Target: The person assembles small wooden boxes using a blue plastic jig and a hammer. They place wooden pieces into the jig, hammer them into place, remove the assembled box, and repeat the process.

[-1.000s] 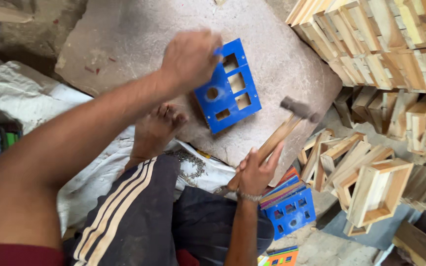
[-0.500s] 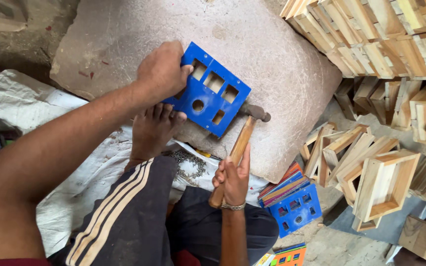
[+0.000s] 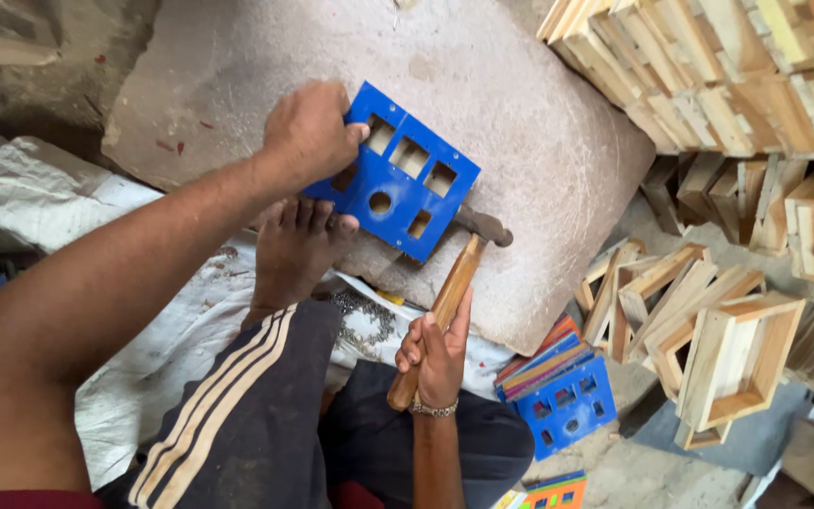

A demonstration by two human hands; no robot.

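My left hand (image 3: pixel 311 132) presses down on the left edge of a blue plastic plate (image 3: pixel 405 184) with square and round cut-outs, which lies tilted on a flat grey stone slab (image 3: pixel 482 85). My right hand (image 3: pixel 437 351) grips the wooden handle of a hammer (image 3: pixel 454 287). The hammer's metal head (image 3: pixel 484 226) touches the plate's lower right edge. My bare foot (image 3: pixel 296 247) rests against the slab's near edge, just below the plate.
Stacks of pale wooden box frames (image 3: pixel 737 85) fill the right side, with more frames (image 3: pixel 727 349) leaning lower right. A pile of coloured plates with a blue one on top (image 3: pixel 558 401) lies by my right knee. Small nails (image 3: pixel 360 316) lie scattered on white sacking (image 3: pixel 68 207).
The hammer came down from a raised position to the plate's lower right edge. My left hand shifted the plate leftwards on the slab and keeps pressing it.
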